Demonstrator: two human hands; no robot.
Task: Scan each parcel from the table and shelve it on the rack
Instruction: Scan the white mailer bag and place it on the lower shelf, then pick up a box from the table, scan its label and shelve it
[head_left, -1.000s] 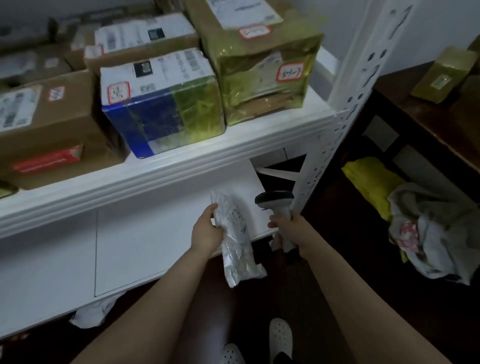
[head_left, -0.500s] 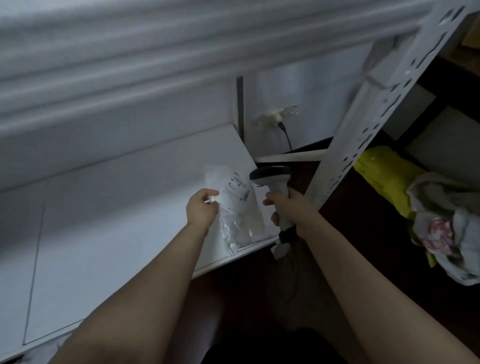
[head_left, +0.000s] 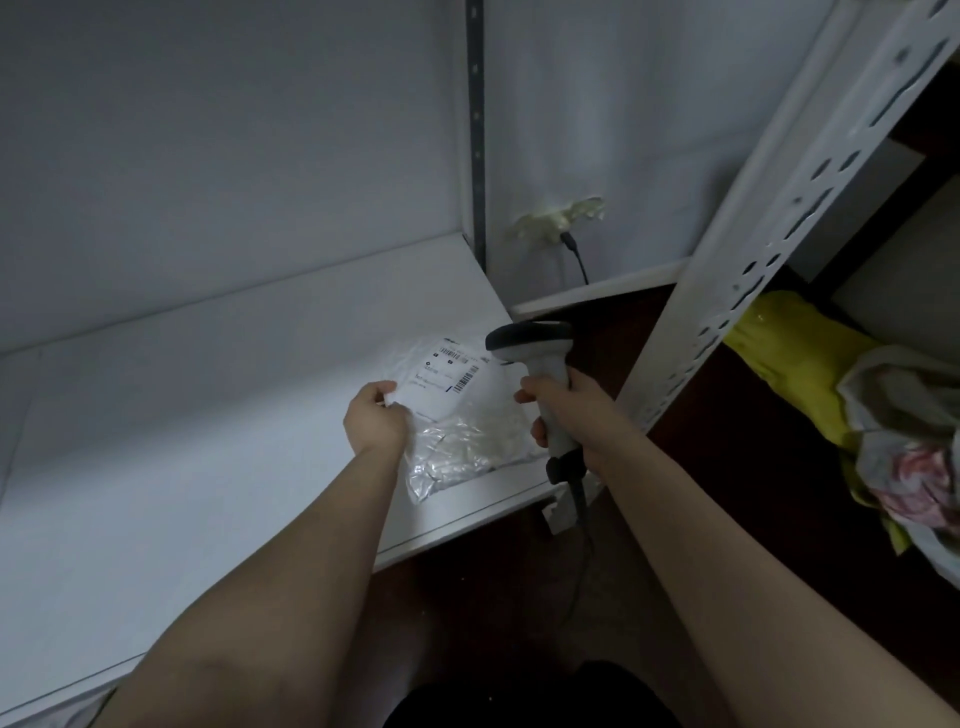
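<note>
From your head camera, looking down under the rack: your left hand (head_left: 376, 415) pinches the left edge of the parcel (head_left: 467, 421), a soft clear plastic bag with a white barcode label facing up. A second ago you held this bag upright in the air, in front of the shelf edge. Now it appears to lie flat on the lower white shelf (head_left: 208, 415), near the right front corner, with its lower end close to the front lip. Your right hand (head_left: 574, 410) has its fingers wrapped round the handle of the scanner (head_left: 537, 364), whose dark head hovers just beside the label's right edge. The white rack post (head_left: 779, 208) rises just right of your right hand, with a yellow cloth (head_left: 795, 353) beyond it. The bag looks to have reached its place on the rack, so shelving it probably needs only your left fingers to let go. Whether it was scanned cannot be told.
</note>
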